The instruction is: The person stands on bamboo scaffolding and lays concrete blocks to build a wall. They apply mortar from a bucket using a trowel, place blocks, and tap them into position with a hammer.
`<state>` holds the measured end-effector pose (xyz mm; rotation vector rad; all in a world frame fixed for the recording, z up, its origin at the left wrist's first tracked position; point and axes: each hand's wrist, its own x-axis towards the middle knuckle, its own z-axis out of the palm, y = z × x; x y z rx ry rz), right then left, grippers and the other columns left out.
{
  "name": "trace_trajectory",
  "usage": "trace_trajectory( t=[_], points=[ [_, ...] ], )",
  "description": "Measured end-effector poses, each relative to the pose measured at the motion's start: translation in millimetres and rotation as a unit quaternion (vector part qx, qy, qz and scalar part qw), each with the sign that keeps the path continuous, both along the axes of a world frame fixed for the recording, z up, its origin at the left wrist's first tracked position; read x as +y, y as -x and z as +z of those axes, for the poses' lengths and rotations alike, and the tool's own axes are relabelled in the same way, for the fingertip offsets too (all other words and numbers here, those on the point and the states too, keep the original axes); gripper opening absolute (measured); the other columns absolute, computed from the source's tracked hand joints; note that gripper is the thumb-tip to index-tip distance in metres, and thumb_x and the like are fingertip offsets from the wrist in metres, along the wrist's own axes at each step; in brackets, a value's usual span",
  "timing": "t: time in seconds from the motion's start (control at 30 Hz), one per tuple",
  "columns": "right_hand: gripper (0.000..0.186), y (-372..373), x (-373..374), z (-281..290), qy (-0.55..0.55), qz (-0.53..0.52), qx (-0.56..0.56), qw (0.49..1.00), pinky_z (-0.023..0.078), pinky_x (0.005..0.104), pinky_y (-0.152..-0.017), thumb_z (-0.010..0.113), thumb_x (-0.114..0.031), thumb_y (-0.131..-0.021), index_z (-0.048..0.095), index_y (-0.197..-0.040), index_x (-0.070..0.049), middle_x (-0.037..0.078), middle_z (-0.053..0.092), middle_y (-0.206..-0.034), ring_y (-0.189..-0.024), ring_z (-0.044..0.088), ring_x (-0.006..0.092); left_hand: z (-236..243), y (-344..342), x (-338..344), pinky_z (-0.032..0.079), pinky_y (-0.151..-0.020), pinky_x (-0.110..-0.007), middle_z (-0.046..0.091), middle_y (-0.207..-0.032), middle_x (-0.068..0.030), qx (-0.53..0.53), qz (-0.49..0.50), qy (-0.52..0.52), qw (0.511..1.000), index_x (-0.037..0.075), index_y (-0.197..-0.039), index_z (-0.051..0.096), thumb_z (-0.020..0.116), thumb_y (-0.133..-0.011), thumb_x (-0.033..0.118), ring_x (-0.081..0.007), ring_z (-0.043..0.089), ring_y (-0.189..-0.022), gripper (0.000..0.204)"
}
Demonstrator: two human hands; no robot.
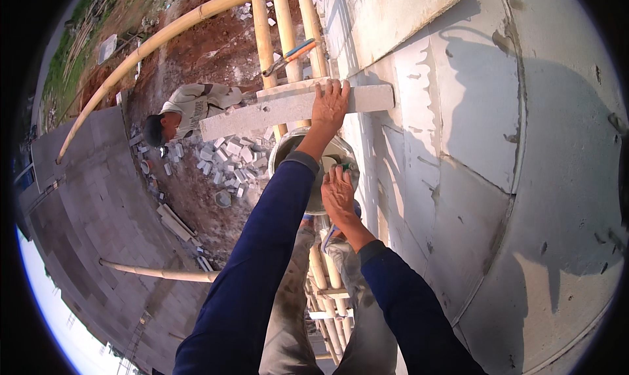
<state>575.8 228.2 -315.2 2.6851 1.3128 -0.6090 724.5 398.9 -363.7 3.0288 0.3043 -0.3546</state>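
Observation:
My left hand (329, 106) reaches forward and grips a long, pale concrete block (262, 116), fingers over its far edge. The block lies across bamboo poles, its right end close to the wall. Below it is a round bucket (278, 153) with grey material inside, partly covered by my arms. My right hand (339, 195) is over the bucket, its fingers closed on a green-handled trowel (347, 168). Most of that tool is hidden by the hand and the bucket's shade.
A pale block wall (472, 113) rises close on my right. Bamboo poles (283, 21) carry an orange-and-blue handled tool (288, 56). Below left, a person (190, 109) bends near broken blocks (232, 155). A curved bamboo pole (154, 42) crosses the left side; another wall (92, 198) stands beyond.

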Motion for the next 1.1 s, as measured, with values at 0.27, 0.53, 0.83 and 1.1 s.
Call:
trace_trajectory(
  t=[0.27, 0.53, 0.83, 1.1],
  points=[
    [0.025, 6, 12, -52, 0.177, 0.170, -0.084, 0.966, 0.032, 0.0409, -0.108, 0.058, -0.011, -0.097, 0.078, -0.111, -0.009, 0.003, 0.068, -0.111, -0.116, 0.055, 0.0222, 31, -8, 27, 0.052, -0.099, -0.051, 0.058, -0.126, -0.0145, 0.065, -0.015, 0.048, 0.997, 0.006, -0.136, 0.046, 0.089, -0.075, 0.020, -0.0344, 0.061, -0.122, 0.076],
    [0.025, 21, -8, -83, 0.145, 0.157, -0.114, 0.970, 0.030, 0.0457, -0.107, 0.063, -0.019, -0.092, 0.086, -0.099, -0.015, 0.005, 0.076, -0.101, -0.118, 0.054, 0.0287, 134, 69, 144, 0.051, -0.104, -0.051, 0.058, -0.131, -0.0267, 0.007, 0.076, 0.216, 0.973, 0.000, -0.143, 0.035, 0.093, -0.072, 0.022, -0.0463, 0.059, -0.125, 0.094],
    [0.015, 10, -15, -70, 0.048, 0.055, -0.039, 0.997, 0.034, 0.0429, -0.095, 0.070, -0.024, -0.077, 0.083, -0.079, -0.017, 0.005, 0.070, -0.088, -0.105, 0.053, 0.0255, 286, 106, 158, 0.059, -0.098, -0.048, 0.060, -0.132, -0.0243, -0.206, 0.212, 0.370, 0.881, -0.001, -0.148, 0.032, 0.095, -0.074, 0.016, -0.0354, 0.069, -0.117, 0.099],
    [0.014, 5, -12, -49, 0.026, 0.045, -0.031, 0.998, 0.035, 0.0412, -0.092, 0.070, -0.021, -0.080, 0.083, -0.081, -0.016, 0.005, 0.072, -0.086, -0.101, 0.054, 0.0242, 272, 109, 151, 0.049, -0.111, -0.044, 0.058, -0.138, -0.0208, -0.161, 0.215, 0.455, 0.849, -0.004, -0.148, 0.036, 0.099, -0.072, 0.021, -0.0300, 0.059, -0.130, 0.101]
  ],
)
